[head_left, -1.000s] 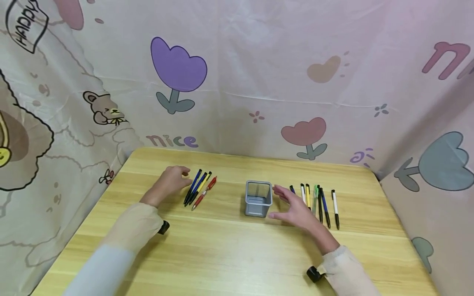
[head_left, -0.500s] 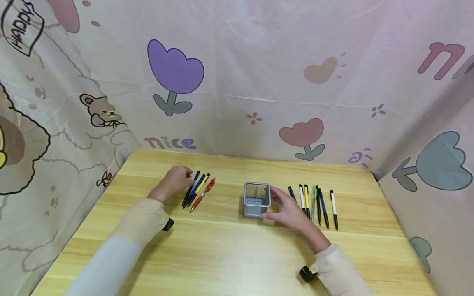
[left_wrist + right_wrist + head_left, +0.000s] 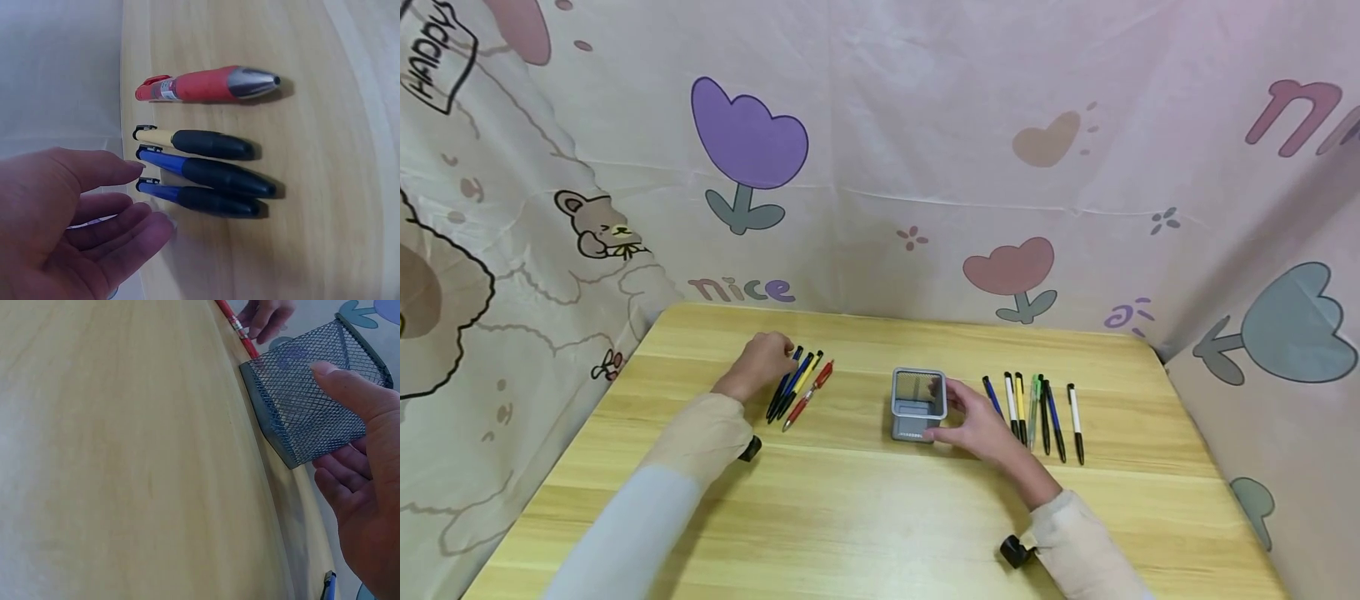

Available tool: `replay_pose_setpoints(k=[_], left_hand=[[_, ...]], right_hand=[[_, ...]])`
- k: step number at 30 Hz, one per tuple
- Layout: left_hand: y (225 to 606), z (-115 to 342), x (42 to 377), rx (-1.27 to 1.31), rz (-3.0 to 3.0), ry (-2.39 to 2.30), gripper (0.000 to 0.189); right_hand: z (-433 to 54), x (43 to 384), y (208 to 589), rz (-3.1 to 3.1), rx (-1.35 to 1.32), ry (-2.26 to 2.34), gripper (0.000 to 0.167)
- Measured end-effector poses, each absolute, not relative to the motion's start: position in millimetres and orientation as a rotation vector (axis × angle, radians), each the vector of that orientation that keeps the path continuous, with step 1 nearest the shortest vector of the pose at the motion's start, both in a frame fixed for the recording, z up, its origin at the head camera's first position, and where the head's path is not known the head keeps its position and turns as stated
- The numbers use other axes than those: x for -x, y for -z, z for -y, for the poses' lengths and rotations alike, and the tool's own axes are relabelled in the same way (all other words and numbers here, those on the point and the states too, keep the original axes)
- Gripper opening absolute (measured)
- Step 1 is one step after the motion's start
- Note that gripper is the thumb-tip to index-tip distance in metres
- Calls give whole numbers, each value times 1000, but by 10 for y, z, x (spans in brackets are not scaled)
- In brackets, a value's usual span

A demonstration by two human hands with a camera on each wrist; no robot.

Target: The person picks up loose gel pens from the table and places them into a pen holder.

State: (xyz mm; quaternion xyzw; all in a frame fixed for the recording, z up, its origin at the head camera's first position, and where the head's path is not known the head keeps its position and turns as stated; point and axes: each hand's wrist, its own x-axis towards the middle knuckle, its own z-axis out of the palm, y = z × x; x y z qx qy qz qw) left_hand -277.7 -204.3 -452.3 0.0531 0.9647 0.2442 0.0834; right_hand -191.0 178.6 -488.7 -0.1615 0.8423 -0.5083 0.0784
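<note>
My left hand [image 3: 763, 365] is over the top end of the leftmost blue pen [image 3: 203, 199]. Its thumb and fingers lie either side of that pen's clip end, apart, with no clear grip on it. Beside it lie a second blue pen [image 3: 219, 175], a yellow pen [image 3: 209, 143] and a red pen [image 3: 206, 85], side by side on the table. With the thumb on one wall and fingers at another, my right hand [image 3: 979, 423] holds the grey mesh pen holder [image 3: 306, 394]. The holder stands upright on the table with no pens inside.
Right of the holder several pens lie in a loose row, among them a green pen [image 3: 1034, 410], a blue pen [image 3: 1055, 421] and a white pen [image 3: 1076, 412]. The wooden table [image 3: 850, 517] ends at a printed curtain [image 3: 865, 167] behind and at the sides.
My right hand has moved left from beside the pen holder and taken hold of it. My left hand has shifted slightly right, closer over the leftmost blue pen.
</note>
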Motion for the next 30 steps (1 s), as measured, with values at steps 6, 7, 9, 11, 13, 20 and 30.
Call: replay_pose_setpoints(k=[6,7,9,11,13,20,30], left_hand=[[4531,1997,2811,-141,-2899,-694,18],[4532,1990,2815,-142,-2902,-687,19],[4537,1983,2830,-130,-2885,-687,15],[4541,1976,2842,-123,-2890,-680,14],[4544,1969,2849,-113,-2898,-673,14],[4568,1972,2850,-82,-2911,-679,15],[4607,1962,2864,-56,-2905,-684,52]], right_hand=[[-1808,1934,4880,-2542,476,1479,94],[-1813,1938,4881,-2548,484,1472,94],[-1823,1948,4880,-2554,488,1458,93],[-1832,1957,4881,-2564,498,1437,92],[-1837,1964,4880,-2570,507,1423,91],[-1834,1975,4872,-2573,524,1410,89],[-1822,1962,4876,-2577,525,1404,87]])
